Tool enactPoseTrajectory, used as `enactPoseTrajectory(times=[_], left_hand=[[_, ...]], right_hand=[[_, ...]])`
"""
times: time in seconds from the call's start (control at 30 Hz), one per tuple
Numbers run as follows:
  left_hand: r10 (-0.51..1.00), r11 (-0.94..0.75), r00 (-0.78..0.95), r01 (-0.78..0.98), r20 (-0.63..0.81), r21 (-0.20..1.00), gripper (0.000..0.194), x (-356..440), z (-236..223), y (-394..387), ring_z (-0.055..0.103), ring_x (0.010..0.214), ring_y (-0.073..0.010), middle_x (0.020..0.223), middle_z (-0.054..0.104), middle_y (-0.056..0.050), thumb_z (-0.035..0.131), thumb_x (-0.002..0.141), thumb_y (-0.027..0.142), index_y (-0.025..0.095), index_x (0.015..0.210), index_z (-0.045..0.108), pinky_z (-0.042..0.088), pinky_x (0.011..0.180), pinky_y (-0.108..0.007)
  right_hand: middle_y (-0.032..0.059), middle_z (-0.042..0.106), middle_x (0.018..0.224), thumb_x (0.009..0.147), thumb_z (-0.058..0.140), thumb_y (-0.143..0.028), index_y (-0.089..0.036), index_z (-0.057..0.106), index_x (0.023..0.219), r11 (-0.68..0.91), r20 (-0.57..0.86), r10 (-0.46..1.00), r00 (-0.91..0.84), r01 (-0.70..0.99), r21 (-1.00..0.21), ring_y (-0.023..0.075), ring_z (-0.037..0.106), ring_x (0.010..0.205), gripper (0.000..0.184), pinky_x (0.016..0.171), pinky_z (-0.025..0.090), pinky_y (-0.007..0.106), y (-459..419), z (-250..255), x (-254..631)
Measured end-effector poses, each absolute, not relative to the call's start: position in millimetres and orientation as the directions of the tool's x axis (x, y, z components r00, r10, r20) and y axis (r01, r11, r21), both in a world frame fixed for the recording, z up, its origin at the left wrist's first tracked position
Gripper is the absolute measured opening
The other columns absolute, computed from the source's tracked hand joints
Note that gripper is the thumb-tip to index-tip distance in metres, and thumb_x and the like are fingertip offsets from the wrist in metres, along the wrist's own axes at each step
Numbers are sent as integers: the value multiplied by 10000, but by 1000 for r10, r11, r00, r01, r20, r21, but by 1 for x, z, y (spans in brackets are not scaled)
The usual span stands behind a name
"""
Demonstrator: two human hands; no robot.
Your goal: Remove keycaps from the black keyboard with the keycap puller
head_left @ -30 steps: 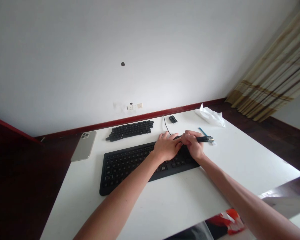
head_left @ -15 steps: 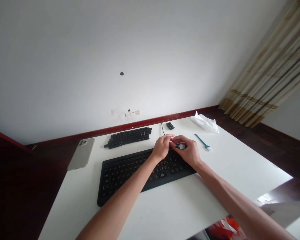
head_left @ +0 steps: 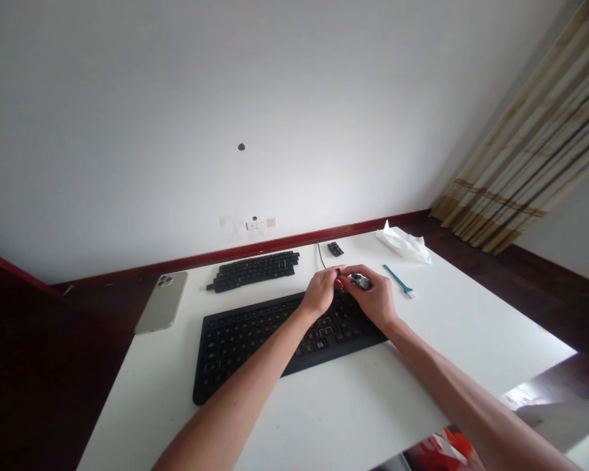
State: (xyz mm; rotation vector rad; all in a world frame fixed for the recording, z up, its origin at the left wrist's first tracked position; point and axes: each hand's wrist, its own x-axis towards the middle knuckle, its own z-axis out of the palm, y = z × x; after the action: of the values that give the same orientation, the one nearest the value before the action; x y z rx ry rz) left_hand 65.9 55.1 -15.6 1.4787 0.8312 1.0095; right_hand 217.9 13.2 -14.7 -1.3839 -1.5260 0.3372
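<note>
Both forearms angle inward over the black keyboard; left hand and right hand meet above it, fingertips pinching a small black keycap together.

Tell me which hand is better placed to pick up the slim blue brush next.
Probably the right hand: it is nearer the brush, with the left hand on its far side. A silvery metal object seems tucked in the right grip, though, and may need setting down first.
</note>
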Motion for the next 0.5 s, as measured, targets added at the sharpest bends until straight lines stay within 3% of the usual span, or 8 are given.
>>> enactPoseTrajectory(times=[0.23, 0.37, 0.5], left_hand=[[876, -265, 424, 24, 230, 964, 445, 65, -17, 55, 701, 1210, -262, 1187, 805, -61, 382, 1026, 260, 160, 1183, 786, 507, 1134, -403], [867, -282, 425, -15, 261, 959, 450, 65, -20, 57, 653, 1309, -269, 1269, 781, -66, 386, 1042, 298, 165, 1217, 778, 467, 1183, -420], [899, -205, 398, 17, 182, 979, 479, 65, -22, 59, 716, 1151, -255, 1275, 771, -69, 354, 1076, 361, 183, 1295, 741, 528, 1097, -428]], right_hand=[[51, 816, 975, 864, 782, -436, -252, 779, 957, 317, 504, 848, 164, 604, -731, 266, 725, 821, 206, 781, 556, 382, 13, -14, 218], [51, 820, 970, 858, 791, -447, -251, 788, 962, 296, 497, 849, 180, 617, -729, 274, 741, 843, 222, 798, 563, 384, 14, -15, 217], [44, 814, 904, 856, 793, -479, -242, 799, 963, 261, 470, 862, 189, 628, -733, 264, 734, 799, 261, 750, 550, 363, 13, -16, 219]])
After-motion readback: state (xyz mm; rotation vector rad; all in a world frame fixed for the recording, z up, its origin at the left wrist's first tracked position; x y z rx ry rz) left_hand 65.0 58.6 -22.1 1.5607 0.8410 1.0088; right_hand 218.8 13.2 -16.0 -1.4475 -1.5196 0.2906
